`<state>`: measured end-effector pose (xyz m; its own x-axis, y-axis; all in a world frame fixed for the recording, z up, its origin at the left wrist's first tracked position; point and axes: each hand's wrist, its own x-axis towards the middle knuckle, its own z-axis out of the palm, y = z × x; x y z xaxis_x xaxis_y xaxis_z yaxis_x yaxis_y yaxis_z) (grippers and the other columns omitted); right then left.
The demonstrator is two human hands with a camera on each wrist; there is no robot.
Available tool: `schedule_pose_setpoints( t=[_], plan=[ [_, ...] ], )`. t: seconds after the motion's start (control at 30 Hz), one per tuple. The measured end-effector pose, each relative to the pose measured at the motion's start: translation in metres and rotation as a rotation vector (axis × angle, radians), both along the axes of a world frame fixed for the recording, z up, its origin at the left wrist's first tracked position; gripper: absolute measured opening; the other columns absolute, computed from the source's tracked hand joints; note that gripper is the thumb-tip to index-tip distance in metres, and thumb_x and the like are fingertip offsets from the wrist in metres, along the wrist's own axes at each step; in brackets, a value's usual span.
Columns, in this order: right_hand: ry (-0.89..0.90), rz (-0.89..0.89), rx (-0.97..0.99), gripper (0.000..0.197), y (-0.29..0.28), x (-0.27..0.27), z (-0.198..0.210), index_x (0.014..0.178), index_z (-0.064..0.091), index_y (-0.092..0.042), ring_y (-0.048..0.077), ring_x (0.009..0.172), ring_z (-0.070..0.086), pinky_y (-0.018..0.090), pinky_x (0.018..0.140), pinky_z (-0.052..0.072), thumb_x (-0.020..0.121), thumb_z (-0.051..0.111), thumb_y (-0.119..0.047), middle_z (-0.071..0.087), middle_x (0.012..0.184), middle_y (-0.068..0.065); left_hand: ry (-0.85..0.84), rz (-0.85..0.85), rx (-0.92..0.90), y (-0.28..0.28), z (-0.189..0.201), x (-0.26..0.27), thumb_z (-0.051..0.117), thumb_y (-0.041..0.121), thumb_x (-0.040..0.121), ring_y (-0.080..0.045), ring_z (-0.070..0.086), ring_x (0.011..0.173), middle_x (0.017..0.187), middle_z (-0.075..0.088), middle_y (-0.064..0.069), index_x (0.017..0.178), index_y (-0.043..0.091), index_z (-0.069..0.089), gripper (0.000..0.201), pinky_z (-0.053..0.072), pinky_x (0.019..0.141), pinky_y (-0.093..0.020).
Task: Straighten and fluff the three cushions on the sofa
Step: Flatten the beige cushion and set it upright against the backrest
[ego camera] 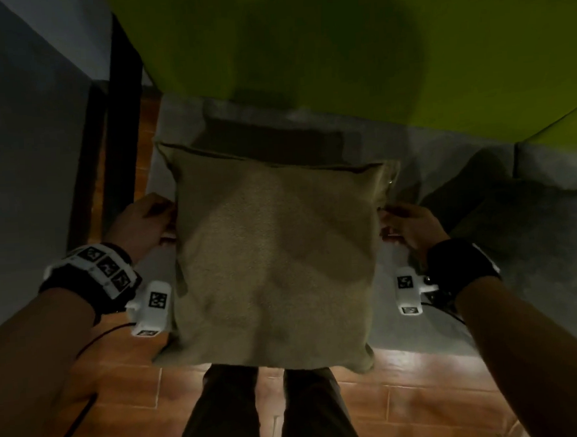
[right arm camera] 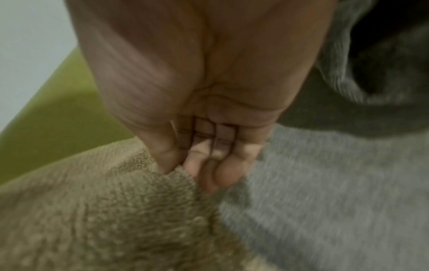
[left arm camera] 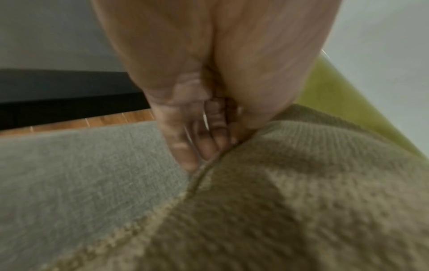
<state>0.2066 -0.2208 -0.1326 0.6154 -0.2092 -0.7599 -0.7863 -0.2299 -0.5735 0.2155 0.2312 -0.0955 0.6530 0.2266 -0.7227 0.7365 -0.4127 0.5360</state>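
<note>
A square beige knitted cushion (ego camera: pixel 276 263) hangs in the air over the front of the grey sofa seat (ego camera: pixel 508 292), held by both side edges. My left hand (ego camera: pixel 152 223) pinches its left edge; in the left wrist view the thumb and fingers of the left hand (left arm camera: pixel 209 139) close on the piped seam of the cushion (left arm camera: pixel 301 192). At the right edge my right hand (ego camera: pixel 402 225) grips; in the right wrist view the right hand (right arm camera: pixel 197 165) pinches a fold of the cushion (right arm camera: pixel 116 210). A darker cushion (ego camera: pixel 509 204) lies on the seat at the right.
The green sofa back (ego camera: pixel 337 46) rises behind the cushion. A dark door frame (ego camera: pixel 122 127) and a grey wall (ego camera: pixel 22 133) stand at the left. My legs (ego camera: pixel 265 415) stand on the wooden floor (ego camera: pixel 427 405) close to the sofa front.
</note>
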Motion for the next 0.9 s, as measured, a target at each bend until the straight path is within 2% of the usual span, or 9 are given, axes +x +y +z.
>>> schedule_pose_setpoints(
  t=[0.07,0.17,0.27,0.43,0.57,0.67,0.7,0.77,0.9],
  plan=[
    [0.016,0.012,-0.075,0.006,0.0,0.002,0.005,0.095,0.071,-0.02,0.023,0.081,0.066,0.038,0.079,0.056,0.096,0.068,-0.015,0.072,0.086,0.006,-0.018,0.062,0.049,0.002,0.001,0.0,0.045,0.011,0.102,-0.028,0.064,0.078,0.096,0.064,-0.019,0.095,0.008,0.056,0.013,0.06,0.068,-0.037],
    [0.034,0.04,-0.188,0.008,-0.005,0.002,0.004,0.09,0.069,-0.025,0.021,0.079,0.069,0.038,0.078,0.059,0.096,0.065,-0.021,0.073,0.085,0.004,-0.051,0.066,0.13,-0.001,0.001,0.002,0.044,0.014,0.101,-0.034,0.068,0.084,0.1,0.066,-0.019,0.096,0.014,0.055,0.012,0.06,0.076,-0.047],
    [0.086,-0.044,-0.068,0.012,0.001,-0.009,0.011,0.099,0.066,-0.021,0.023,0.077,0.068,0.041,0.075,0.058,0.096,0.06,-0.031,0.07,0.097,0.012,0.04,0.109,0.006,-0.01,0.006,-0.004,0.042,0.022,0.104,-0.028,0.064,0.082,0.104,0.064,-0.017,0.116,0.01,0.054,0.021,0.054,0.068,-0.038],
    [0.234,0.057,0.142,0.016,0.017,-0.065,0.04,0.114,0.065,-0.024,0.023,0.102,0.068,0.039,0.09,0.055,0.103,0.056,-0.018,0.072,0.113,0.006,0.175,-0.022,-0.039,-0.006,0.004,-0.043,0.053,0.024,0.098,-0.034,0.065,0.102,0.112,0.067,-0.016,0.113,0.014,0.062,0.02,0.054,0.09,-0.048],
    [0.206,0.085,0.044,0.012,0.027,-0.077,0.033,0.111,0.064,-0.021,0.019,0.096,0.067,0.042,0.091,0.056,0.102,0.057,-0.016,0.071,0.111,0.007,0.147,-0.12,0.041,-0.006,0.004,-0.054,0.054,0.03,0.096,-0.03,0.066,0.092,0.103,0.067,-0.013,0.107,0.015,0.061,0.02,0.058,0.084,-0.048],
    [0.18,0.122,-0.082,0.015,0.028,-0.076,0.026,0.113,0.06,-0.017,0.021,0.096,0.065,0.048,0.096,0.055,0.107,0.049,-0.023,0.068,0.112,0.013,0.09,0.055,0.016,-0.005,0.0,-0.051,0.052,0.028,0.096,-0.025,0.063,0.081,0.109,0.066,-0.017,0.097,0.014,0.057,0.015,0.059,0.065,-0.037],
    [0.162,0.088,-0.084,0.02,0.029,-0.078,0.028,0.118,0.059,-0.016,0.021,0.098,0.064,0.048,0.096,0.054,0.107,0.049,-0.029,0.067,0.113,0.011,0.081,0.135,-0.018,-0.008,0.003,-0.051,0.051,0.034,0.098,-0.023,0.063,0.084,0.114,0.065,-0.013,0.1,0.017,0.057,0.018,0.058,0.064,-0.034],
    [0.134,-0.033,0.018,0.047,0.031,-0.086,0.033,0.135,0.052,-0.025,0.021,0.11,0.062,0.049,0.097,0.053,0.1,0.051,-0.056,0.064,0.125,0.003,0.115,0.187,-0.111,-0.017,0.011,-0.052,0.044,0.069,0.092,-0.02,0.062,0.103,0.126,0.062,0.002,0.124,0.028,0.057,0.054,0.054,0.086,-0.041],
    [0.135,-0.083,0.204,0.116,0.058,-0.102,0.046,0.156,0.021,-0.047,0.03,0.142,0.042,0.057,0.112,0.035,0.058,0.058,-0.097,0.035,0.161,-0.003,0.069,-0.045,-0.168,-0.042,0.02,-0.061,0.027,0.095,0.074,-0.016,0.043,0.134,0.144,0.043,0.013,0.153,0.035,0.028,0.099,0.029,0.116,-0.042]
  ],
)
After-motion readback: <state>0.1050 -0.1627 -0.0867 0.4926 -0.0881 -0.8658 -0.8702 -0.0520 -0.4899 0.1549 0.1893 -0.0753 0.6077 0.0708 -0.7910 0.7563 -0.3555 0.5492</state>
